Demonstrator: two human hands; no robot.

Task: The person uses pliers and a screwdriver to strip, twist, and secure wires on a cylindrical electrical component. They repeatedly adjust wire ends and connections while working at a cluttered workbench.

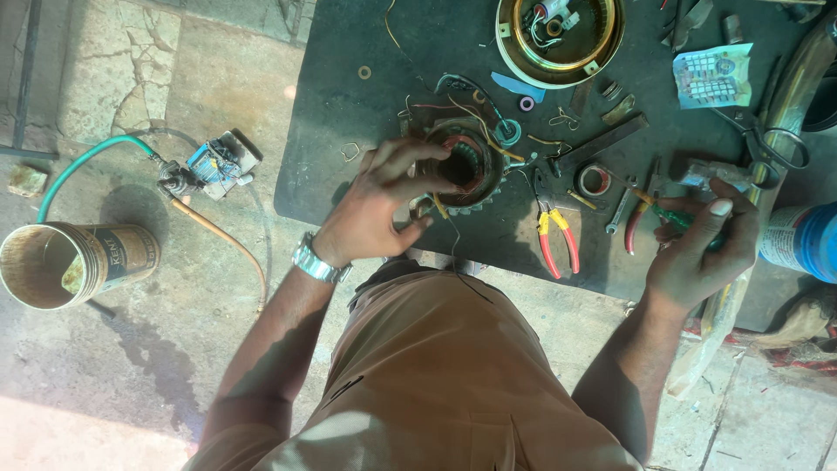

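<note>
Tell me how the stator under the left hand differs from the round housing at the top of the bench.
The stator is a dark toothed ring with loose wires trailing out; the housing is a wider brass-coloured bowl with a pale rim. The left hand grips the stator; the housing lies untouched. Both are round and rest on the dark bench.

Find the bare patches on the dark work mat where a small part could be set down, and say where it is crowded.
Bare: the mat's left part, between its left edge and the stator under the left hand. Crowded: right of the stator, around the pliers, tape roll and right hand.
</note>
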